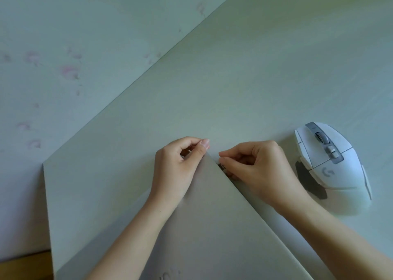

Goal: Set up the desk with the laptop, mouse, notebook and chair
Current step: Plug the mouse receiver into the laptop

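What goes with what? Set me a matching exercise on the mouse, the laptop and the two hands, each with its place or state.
1 mouse
2 laptop
3 left hand
4 right hand

A pinches the laptop's far corner
B white, on the desk, right of both hands
C grey, under the left forearm
D fingers curled at the laptop's side edge

Pairs: 1-B, 2-C, 3-A, 4-D

Laptop [212,226] lid, lower centre: matt, smooth grey, metal-looking. Mouse [333,165], right: smooth white plastic, grey wheel strip, slight sheen. Desk [244,77]: pale matt laminate; wall [63,35], upper left: matt floral wallpaper.
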`<state>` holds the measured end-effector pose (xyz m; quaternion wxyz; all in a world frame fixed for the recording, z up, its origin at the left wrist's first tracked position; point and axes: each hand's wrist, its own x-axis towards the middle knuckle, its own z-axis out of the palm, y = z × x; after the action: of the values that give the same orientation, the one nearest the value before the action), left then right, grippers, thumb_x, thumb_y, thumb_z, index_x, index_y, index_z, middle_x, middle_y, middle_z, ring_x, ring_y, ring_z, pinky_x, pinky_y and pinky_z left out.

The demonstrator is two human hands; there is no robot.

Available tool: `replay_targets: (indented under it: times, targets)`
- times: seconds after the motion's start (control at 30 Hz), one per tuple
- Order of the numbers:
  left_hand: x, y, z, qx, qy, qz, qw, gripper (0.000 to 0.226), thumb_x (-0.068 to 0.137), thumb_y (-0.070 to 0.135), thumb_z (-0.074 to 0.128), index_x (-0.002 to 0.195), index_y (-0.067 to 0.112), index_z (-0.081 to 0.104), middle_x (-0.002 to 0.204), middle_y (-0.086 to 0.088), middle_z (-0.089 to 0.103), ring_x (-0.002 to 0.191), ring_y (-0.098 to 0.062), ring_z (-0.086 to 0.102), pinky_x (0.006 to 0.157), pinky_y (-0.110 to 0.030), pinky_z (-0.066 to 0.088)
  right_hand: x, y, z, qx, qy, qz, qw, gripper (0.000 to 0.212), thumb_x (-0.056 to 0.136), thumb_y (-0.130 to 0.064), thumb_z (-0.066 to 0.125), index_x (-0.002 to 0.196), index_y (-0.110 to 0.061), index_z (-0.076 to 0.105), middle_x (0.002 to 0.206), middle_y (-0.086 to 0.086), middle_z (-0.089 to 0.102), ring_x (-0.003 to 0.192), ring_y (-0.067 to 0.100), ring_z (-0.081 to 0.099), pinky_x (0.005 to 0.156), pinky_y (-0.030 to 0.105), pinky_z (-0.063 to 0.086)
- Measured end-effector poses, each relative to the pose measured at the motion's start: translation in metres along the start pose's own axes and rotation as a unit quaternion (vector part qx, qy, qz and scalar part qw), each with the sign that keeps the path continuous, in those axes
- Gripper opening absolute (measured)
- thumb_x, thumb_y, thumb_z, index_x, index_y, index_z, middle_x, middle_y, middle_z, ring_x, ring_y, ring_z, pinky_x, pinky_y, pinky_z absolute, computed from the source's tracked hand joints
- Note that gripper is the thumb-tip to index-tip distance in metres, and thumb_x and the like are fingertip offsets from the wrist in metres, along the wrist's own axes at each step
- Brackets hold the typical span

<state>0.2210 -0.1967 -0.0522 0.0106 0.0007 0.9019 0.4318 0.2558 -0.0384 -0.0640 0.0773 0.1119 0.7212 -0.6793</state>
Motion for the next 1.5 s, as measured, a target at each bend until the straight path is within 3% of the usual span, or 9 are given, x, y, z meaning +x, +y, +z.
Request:
replay_targets:
  times: [0.23, 0.47, 0.6, 0.8, 0.9, 1.0, 1.17, 1.37, 1.5]
  targets:
    - [0.0, 0.004, -0.005, -0.004, 0.012, 0.025, 1.0, 0.013, 0.088, 0.03, 0.067, 0.078, 0.025, 0.074, 0.073, 0.01, 0.071, 0.065, -0.008, 0.061, 0.06, -0.02, 0.043, 0.005, -0.006, 0.0, 0.085, -0.027, 0.067, 0.994, 0.006, 0.082, -0.002, 0.067, 0.079, -0.004, 0.072, 0.063, 0.011, 0.069, 0.052, 0.011, 0.061, 0.055, 0.018, 0.052]
    - [0.0, 0.003, -0.008, 0.002, 0.018, 0.047, 0.999, 0.015, 0.088, 0.029, 0.067, 0.08, 0.02, 0.076, 0.061, 0.017, 0.064, 0.055, 0.002, 0.052, 0.054, -0.01, 0.034, -0.004, -0.006, 0.011, 0.129, 0.022, 0.066, 0.989, 0.004, 0.08, -0.006, 0.07, 0.079, -0.006, 0.073, 0.067, 0.013, 0.072, 0.057, 0.015, 0.064, 0.061, 0.026, 0.058]
    - [0.001, -0.004, -0.003, 0.022, 0.013, 0.05, 0.998, 0.017, 0.09, 0.029, 0.065, 0.08, 0.019, 0.075, 0.067, 0.014, 0.066, 0.059, -0.003, 0.054, 0.055, -0.017, 0.038, -0.008, 0.001, 0.01, -0.033, 0.04, -0.001, 0.999, 0.008, 0.082, -0.016, 0.068, 0.082, -0.019, 0.076, 0.066, -0.006, 0.073, 0.063, 0.004, 0.067, 0.065, 0.026, 0.056]
    - [-0.022, -0.017, -0.008, 0.118, 0.014, 0.108, 0.987, 0.034, 0.09, 0.04, 0.054, 0.116, 0.022, 0.068, 0.112, 0.009, 0.069, 0.107, -0.007, 0.059, 0.092, -0.024, 0.045, -0.026, 0.006, 0.017, -0.195, 0.037, -0.096, 0.975, 0.024, 0.085, -0.015, 0.056, 0.104, -0.02, 0.07, 0.087, -0.009, 0.065, 0.073, 0.008, 0.06, 0.072, 0.033, 0.05]
    - [-0.051, -0.022, -0.016, 0.257, 0.015, 0.222, 0.94, 0.056, 0.091, 0.046, 0.05, 0.139, 0.017, 0.05, 0.138, 0.002, 0.056, 0.129, -0.013, 0.048, 0.108, -0.033, 0.035, -0.029, 0.006, 0.022, -0.208, 0.044, -0.091, 0.973, 0.03, 0.084, -0.022, 0.059, 0.113, -0.024, 0.067, 0.094, -0.012, 0.061, 0.079, 0.003, 0.06, 0.075, 0.026, 0.047]
    - [-0.078, -0.028, -0.02, 0.356, -0.034, 0.247, 0.901, 0.067, 0.093, 0.06, 0.037, 0.148, 0.022, 0.035, 0.156, 0.006, 0.031, 0.145, -0.013, 0.025, 0.115, -0.047, 0.019, -0.03, 0.005, 0.022, -0.237, 0.072, -0.103, 0.963, 0.028, 0.081, -0.029, 0.066, 0.109, -0.026, 0.069, 0.1, -0.01, 0.053, 0.075, 0.003, 0.056, 0.07, 0.021, 0.043]
    - [-0.087, -0.035, -0.018, 0.375, -0.056, 0.218, 0.899, 0.072, 0.091, 0.068, 0.026, 0.148, 0.025, 0.036, 0.158, 0.008, 0.024, 0.146, -0.014, 0.019, 0.115, -0.05, 0.014, -0.032, 0.011, 0.026, -0.339, 0.065, -0.123, 0.93, 0.039, 0.083, -0.036, 0.062, 0.118, -0.02, 0.064, 0.105, -0.006, 0.058, 0.091, 0.015, 0.059, 0.074, 0.025, 0.045]
    - [-0.087, -0.036, -0.017, 0.352, -0.056, 0.199, 0.913, 0.078, 0.084, 0.077, 0.03, 0.144, 0.028, 0.043, 0.156, 0.011, 0.029, 0.146, -0.014, 0.022, 0.114, -0.054, 0.014, -0.042, 0.015, 0.029, -0.529, 0.107, -0.241, 0.807, 0.049, 0.082, -0.048, 0.047, 0.123, -0.024, 0.058, 0.109, 0.0, 0.067, 0.115, 0.029, 0.051, 0.088, 0.048, 0.044]
    - [-0.088, -0.038, -0.015, 0.335, -0.051, 0.186, 0.922, 0.082, 0.078, 0.08, 0.038, 0.146, 0.032, 0.038, 0.155, 0.011, 0.031, 0.145, -0.016, 0.026, 0.113, -0.058, 0.017, -0.044, 0.019, 0.033, -0.536, 0.096, -0.237, 0.805, 0.053, 0.079, -0.051, 0.047, 0.126, -0.029, 0.056, 0.113, 0.002, 0.065, 0.122, 0.029, 0.049, 0.095, 0.056, 0.039]
